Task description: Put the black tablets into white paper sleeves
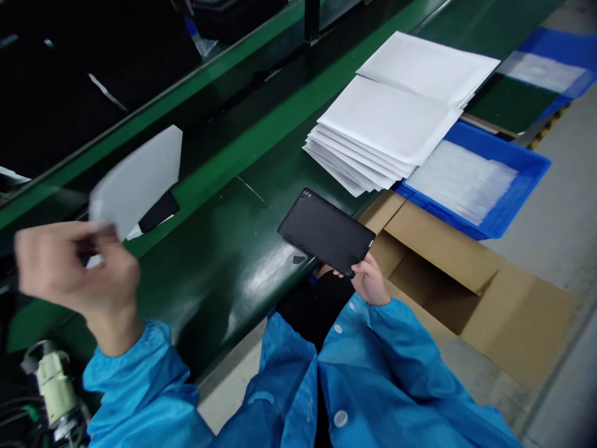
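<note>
My left hand (81,267), raised at the left and slightly blurred, pinches a thin white sheet (140,180) by its lower corner. Behind that sheet a dark flat item (159,211) lies on the green work surface, partly hidden. With its fingers wrapped round the lower right corner, my right hand (370,280) holds a black tablet-like panel (326,233) tilted over the near edge of the green surface (219,249). A small dark piece (299,259) lies on the surface just left of the panel.
White flat envelopes (387,118) are stacked beyond the panel. Right of them, a blue bin (527,186) holds clear plastic bags (466,177). Below stands an open cardboard box (522,317). Another blue bin (555,46) is at the upper right. A pale tool with cables (56,386) sits lower left.
</note>
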Demonstrator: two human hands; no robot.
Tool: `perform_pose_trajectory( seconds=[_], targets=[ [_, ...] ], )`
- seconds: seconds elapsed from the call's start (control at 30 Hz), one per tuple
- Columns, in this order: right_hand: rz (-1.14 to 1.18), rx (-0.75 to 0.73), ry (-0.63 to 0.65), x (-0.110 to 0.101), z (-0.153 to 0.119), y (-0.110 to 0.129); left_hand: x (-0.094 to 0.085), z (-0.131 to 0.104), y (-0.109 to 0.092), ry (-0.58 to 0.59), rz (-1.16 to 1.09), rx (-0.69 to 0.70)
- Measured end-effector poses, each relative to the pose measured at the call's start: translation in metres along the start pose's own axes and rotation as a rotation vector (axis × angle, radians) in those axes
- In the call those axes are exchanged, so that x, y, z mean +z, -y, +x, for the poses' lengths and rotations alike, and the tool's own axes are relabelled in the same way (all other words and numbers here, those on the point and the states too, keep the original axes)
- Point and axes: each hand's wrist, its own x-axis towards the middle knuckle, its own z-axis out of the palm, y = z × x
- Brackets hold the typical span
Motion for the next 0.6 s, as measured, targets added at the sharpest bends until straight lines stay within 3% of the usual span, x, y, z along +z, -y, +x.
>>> perform_pose_trajectory(
  seconds=[0.07,0.1,0.23,0.33,0.4,0.6],
  targets=[
    [0.023,-0.005,0.006,0.000,0.002,-0.002,0.014,-0.014,-0.019,0.002,0.066,0.117],
    [0.028,-0.008,0.006,0.000,0.003,-0.003,0.026,-0.021,-0.027,0.062,0.101,0.175],
    [0.021,0.003,-0.011,-0.003,0.004,-0.005,0.082,-0.043,-0.043,0.525,0.187,0.256],
    [0.022,0.012,-0.043,-0.007,0.004,-0.006,0.109,-0.051,-0.042,0.830,0.157,0.278],
    [0.015,0.006,-0.052,-0.010,0.004,-0.008,0.116,-0.053,-0.038,0.917,0.077,0.284],
    [0.007,0.017,-0.080,-0.012,0.006,-0.010,0.116,-0.049,-0.027,1.024,-0.231,0.266]
  ],
)
